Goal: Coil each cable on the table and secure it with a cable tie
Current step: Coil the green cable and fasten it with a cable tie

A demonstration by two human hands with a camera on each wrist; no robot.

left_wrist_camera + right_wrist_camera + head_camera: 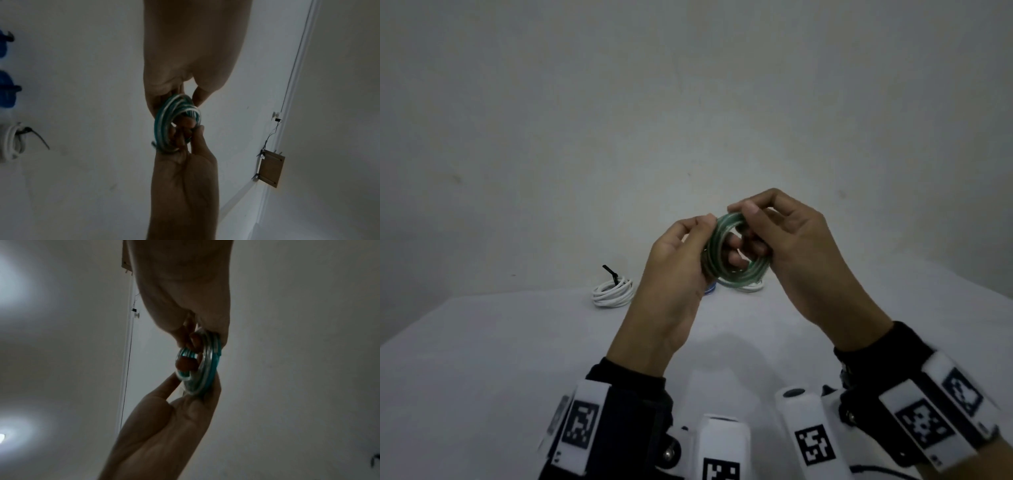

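A green translucent cable [714, 251], wound into a small coil, is held up above the white table [482, 359] between both hands. My left hand [700, 238] grips the coil's left side, thumb on top and fingers reaching through the ring. My right hand [753, 224] pinches the upper right of the coil with thumb and curled fingers. In the left wrist view the coil [164, 126] sits between my left hand [185, 162] below and the other hand above. The right wrist view shows the coil [207, 369] edge-on, a fingertip poking through it.
A white coiled cable [613, 291] bound with a black cable tie [611, 272] lies at the table's far edge. A blue coil [710, 290] and another pale coil [748, 287] lie partly hidden behind my hands. A plain wall stands behind the table.
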